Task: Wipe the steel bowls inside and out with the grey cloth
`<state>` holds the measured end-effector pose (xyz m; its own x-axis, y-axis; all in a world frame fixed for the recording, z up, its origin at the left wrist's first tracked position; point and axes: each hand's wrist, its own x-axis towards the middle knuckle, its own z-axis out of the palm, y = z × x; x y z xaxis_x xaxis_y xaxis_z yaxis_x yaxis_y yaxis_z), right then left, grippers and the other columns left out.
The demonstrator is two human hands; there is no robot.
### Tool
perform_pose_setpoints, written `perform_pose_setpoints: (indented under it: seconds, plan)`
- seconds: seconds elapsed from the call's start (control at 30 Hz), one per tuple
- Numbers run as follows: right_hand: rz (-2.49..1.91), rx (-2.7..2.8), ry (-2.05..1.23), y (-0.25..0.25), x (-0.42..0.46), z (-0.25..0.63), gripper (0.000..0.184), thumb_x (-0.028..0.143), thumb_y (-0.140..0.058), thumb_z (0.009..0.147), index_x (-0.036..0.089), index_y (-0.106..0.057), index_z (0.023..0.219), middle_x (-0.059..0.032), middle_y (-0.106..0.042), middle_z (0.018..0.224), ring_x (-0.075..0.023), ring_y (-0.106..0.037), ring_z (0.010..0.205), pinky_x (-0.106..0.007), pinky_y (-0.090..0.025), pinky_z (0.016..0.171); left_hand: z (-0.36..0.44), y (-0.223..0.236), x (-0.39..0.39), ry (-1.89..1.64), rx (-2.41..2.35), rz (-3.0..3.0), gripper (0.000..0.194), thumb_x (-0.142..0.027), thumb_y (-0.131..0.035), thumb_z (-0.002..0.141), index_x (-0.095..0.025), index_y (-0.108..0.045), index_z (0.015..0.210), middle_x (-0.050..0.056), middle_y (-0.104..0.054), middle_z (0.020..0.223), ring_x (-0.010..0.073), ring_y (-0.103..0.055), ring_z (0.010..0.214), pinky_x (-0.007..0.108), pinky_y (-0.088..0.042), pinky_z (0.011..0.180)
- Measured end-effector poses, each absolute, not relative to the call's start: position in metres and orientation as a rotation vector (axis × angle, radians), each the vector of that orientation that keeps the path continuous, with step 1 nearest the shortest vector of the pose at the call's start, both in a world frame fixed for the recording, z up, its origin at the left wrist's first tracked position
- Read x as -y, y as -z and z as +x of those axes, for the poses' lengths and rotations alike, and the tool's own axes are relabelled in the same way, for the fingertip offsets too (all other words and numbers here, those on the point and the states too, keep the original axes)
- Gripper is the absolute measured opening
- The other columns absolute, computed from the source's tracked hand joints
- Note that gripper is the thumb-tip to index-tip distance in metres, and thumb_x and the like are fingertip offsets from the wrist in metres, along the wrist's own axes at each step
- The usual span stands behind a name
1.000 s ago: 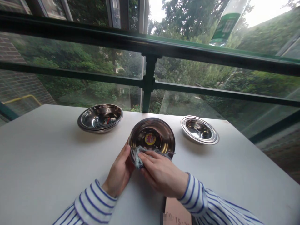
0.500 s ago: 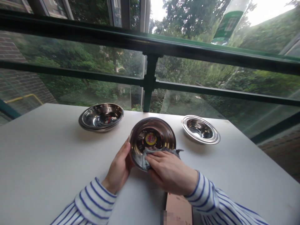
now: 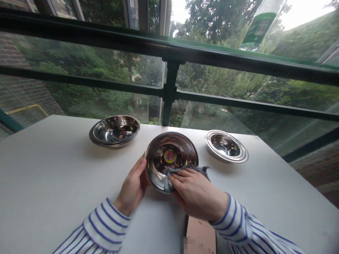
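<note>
Silver, the bowl (image 3: 166,165) is gripped at nine o'clock by the left hand (image 3: 133,185), while the right hand (image 3: 197,190) clasps a grey cloth (image 3: 168,180) against its five o'clock side.

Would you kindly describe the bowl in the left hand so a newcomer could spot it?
Start at the white table before the green railing; over its middle, the left hand holds a shiny round metal bowl. Unlike the left bowl and the right bowl, it shows a round yellow-and-red sticker, and the right hand presses a grey cloth against it.
</note>
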<state>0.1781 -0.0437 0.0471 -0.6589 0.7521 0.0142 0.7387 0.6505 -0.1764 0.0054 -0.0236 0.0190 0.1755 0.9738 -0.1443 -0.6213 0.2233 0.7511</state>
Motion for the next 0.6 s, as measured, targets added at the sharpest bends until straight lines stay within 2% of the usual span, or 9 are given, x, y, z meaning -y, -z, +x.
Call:
perform_pose_setpoints:
  seconds: [0.1, 0.17, 0.23, 0.4, 0.47, 0.6]
  plan:
    - [-1.119, 2.750, -0.297, -0.040, 0.040, 0.168, 0.040, 0.028, -0.038, 0.091, 0.009, -0.045, 0.125, -0.0135, -0.059, 0.119, -0.0220, -0.050, 0.112, -0.036, -0.041, 0.094, 0.007, -0.016, 0.024, -1.252, -0.687, 0.586, 0.047, -0.036, -0.054, 0.084, -0.027, -0.050, 0.129, 0.004, -0.060, 0.126, 0.0260, -0.053, 0.115, 0.037, -0.042, 0.097]
    - [-1.077, 2.743, -0.296, -0.036, 0.040, 0.164, 0.046, 0.029, -0.035, 0.092, 0.006, -0.037, 0.133, -0.0154, -0.052, 0.128, -0.0225, -0.043, 0.120, -0.037, -0.039, 0.097, 0.007, -0.015, 0.024, -1.255, -0.680, 0.584, 0.045, -0.035, -0.053, 0.085, -0.028, -0.051, 0.129, 0.003, -0.060, 0.125, 0.0253, -0.052, 0.116, 0.037, -0.042, 0.097]
    - [-1.097, 2.763, -0.296, -0.037, 0.041, 0.166, 0.045, 0.030, -0.035, 0.093, 0.007, -0.039, 0.132, -0.0151, -0.054, 0.127, -0.0231, -0.045, 0.120, -0.037, -0.039, 0.098, 0.006, -0.016, 0.023, -1.257, -0.687, 0.602, 0.043, -0.034, -0.052, 0.085, -0.027, -0.053, 0.127, 0.002, -0.061, 0.125, 0.0250, -0.051, 0.117, 0.036, -0.042, 0.097]
    - [-1.265, 2.800, -0.259, -0.047, 0.046, 0.180, 0.033, 0.026, -0.038, 0.091, 0.012, -0.053, 0.117, -0.0111, -0.064, 0.110, -0.0244, -0.056, 0.102, -0.040, -0.041, 0.092, 0.002, -0.020, 0.021, -1.237, -0.723, 0.664, 0.042, -0.033, -0.053, 0.085, -0.026, -0.053, 0.126, 0.003, -0.061, 0.125, 0.0263, -0.049, 0.119, 0.036, -0.045, 0.094]
    - [-1.234, 2.802, -0.256, -0.045, 0.046, 0.179, 0.035, 0.026, -0.038, 0.091, 0.011, -0.051, 0.120, -0.0113, -0.063, 0.113, -0.0246, -0.055, 0.104, -0.040, -0.041, 0.093, 0.003, -0.020, 0.021, -1.240, -0.728, 0.653, 0.042, -0.034, -0.052, 0.085, -0.026, -0.053, 0.127, 0.003, -0.061, 0.124, 0.0260, -0.050, 0.118, 0.036, -0.045, 0.093]
    - [-1.103, 2.762, -0.240, -0.033, 0.043, 0.163, 0.047, 0.029, -0.035, 0.093, 0.005, -0.038, 0.133, -0.0155, -0.051, 0.130, -0.0254, -0.044, 0.119, -0.039, -0.039, 0.099, 0.004, -0.019, 0.022, -1.249, -0.708, 0.599, 0.042, -0.033, -0.052, 0.086, -0.026, -0.053, 0.126, 0.002, -0.061, 0.124, 0.0246, -0.051, 0.116, 0.035, -0.045, 0.093]
